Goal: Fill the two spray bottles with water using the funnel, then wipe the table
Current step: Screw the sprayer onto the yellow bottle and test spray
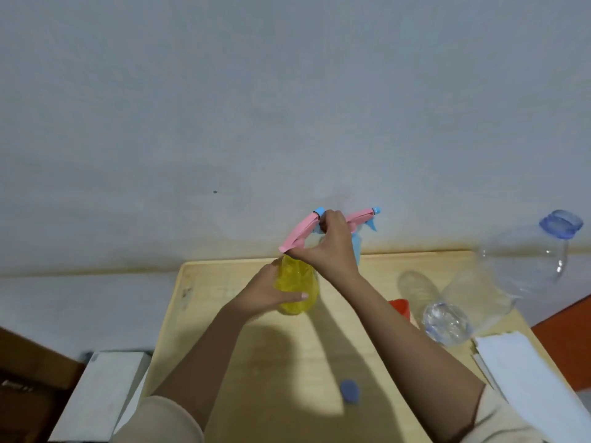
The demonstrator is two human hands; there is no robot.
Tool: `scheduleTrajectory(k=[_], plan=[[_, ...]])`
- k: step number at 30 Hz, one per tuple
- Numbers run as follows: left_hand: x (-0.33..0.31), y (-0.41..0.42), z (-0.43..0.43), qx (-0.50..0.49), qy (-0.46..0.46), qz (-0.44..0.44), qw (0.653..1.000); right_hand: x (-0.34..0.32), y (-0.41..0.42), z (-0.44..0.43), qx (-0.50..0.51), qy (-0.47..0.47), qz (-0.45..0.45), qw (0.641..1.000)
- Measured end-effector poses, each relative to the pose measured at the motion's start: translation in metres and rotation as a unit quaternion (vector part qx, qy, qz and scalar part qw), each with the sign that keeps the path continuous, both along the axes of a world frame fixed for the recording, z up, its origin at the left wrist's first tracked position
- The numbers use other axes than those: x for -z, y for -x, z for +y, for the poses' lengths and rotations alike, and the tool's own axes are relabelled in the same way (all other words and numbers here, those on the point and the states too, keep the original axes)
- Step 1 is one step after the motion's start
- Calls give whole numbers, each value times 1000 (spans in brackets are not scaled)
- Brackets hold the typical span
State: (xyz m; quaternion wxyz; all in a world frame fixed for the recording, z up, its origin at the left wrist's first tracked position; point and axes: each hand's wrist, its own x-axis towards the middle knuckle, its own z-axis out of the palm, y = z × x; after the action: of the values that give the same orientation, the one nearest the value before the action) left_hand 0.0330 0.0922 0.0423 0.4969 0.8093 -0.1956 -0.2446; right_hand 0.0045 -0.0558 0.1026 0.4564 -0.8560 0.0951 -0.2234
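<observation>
Left hand [271, 290] wrapped around yellow spray bottle [298, 284] standing on tabletop [287, 356], right hand [331, 246] closed on its pink spray head [299, 233], second spray bottle [358, 231] just behind.

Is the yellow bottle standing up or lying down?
Standing up. The yellow bottle stands on the table, left hand around it.

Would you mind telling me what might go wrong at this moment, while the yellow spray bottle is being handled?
1. The right hand works the pink trigger head while only the left hand steadies the translucent yellow spray bottle; a slip could tip it.
2. The right forearm passes beside the second spray bottle's blue neck and the small clear plastic bottle, so pulling back might knock them over.
</observation>
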Motion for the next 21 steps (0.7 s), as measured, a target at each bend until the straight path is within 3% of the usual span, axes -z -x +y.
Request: scheduleTrajectory(k=[8,21], plan=[[31,-41,-21,-138,16,-7,990,25,-44,2,143,15,55,988],[63,-66,-22,-154,47,-36,986,45,-71,16,227,18,54,972]])
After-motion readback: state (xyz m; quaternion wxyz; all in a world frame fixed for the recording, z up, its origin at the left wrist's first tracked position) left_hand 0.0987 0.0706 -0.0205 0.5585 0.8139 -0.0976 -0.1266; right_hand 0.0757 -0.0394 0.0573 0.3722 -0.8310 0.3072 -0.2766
